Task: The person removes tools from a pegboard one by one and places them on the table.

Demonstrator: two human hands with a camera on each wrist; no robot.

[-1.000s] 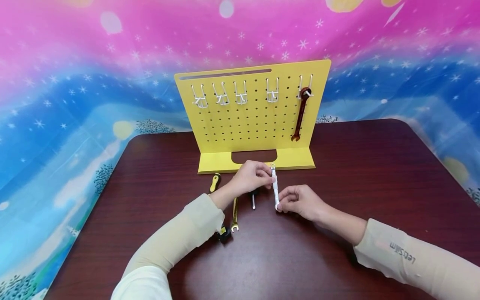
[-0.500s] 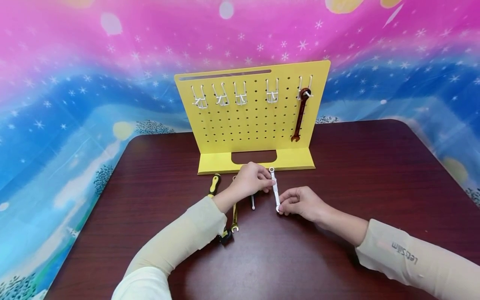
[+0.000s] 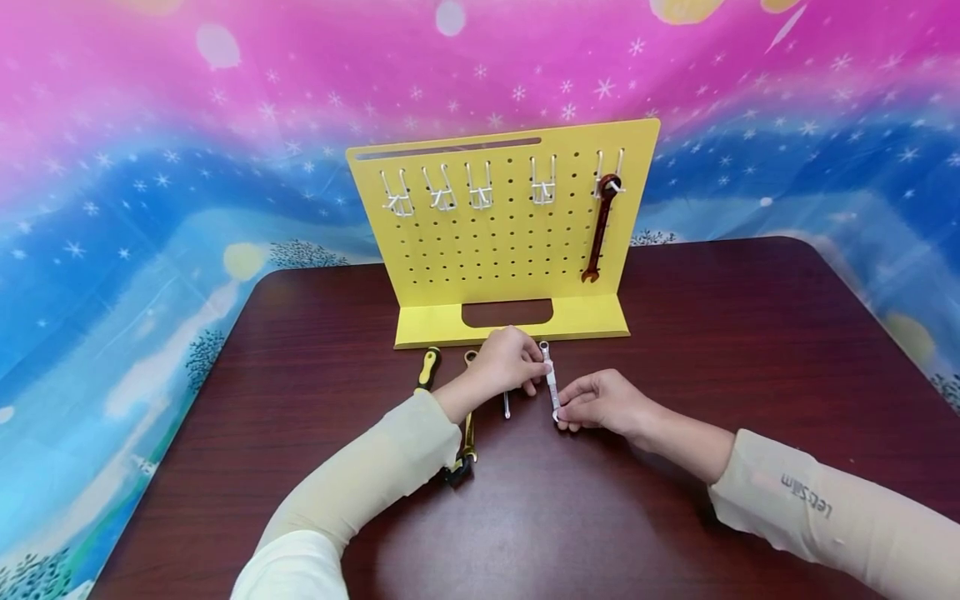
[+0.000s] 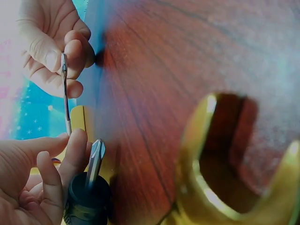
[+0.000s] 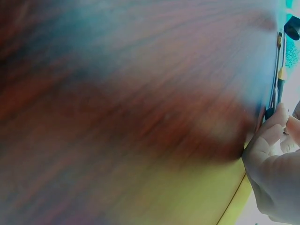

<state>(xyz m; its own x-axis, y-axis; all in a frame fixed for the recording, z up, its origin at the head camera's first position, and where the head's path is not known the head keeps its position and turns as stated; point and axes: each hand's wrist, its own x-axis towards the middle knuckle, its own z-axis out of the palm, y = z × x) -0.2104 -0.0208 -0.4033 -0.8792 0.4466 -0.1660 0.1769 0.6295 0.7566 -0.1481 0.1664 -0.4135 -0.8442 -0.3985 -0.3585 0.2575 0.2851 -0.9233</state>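
A silver combination wrench [image 3: 552, 382] is held between both hands, just in front of the pegboard base. My left hand [image 3: 512, 364] pinches it near the ring end with thumb and fingertips. At the lower end, my right hand [image 3: 609, 403] pinches it the same way. The left wrist view shows the wrench [image 4: 65, 89] edge-on between the two hands. Under the left hand lies a Phillips screwdriver [image 4: 96, 161], mostly hidden in the head view. A gold wrench [image 3: 470, 433] lies left of it, partly behind the left forearm.
The yellow pegboard [image 3: 510, 242] stands at the back with several white hooks. A reddish-brown wrench [image 3: 599, 233] hangs on its rightmost hook. A yellow-black handle [image 3: 429, 367] and a black tape measure [image 3: 460, 472] lie on the dark table [image 3: 712, 333], partly covered by the left arm.
Both hands have stayed on the silver wrench, which has come slightly nearer, its ring end now just below the pegboard base's edge. The left forearm has shifted a little right.
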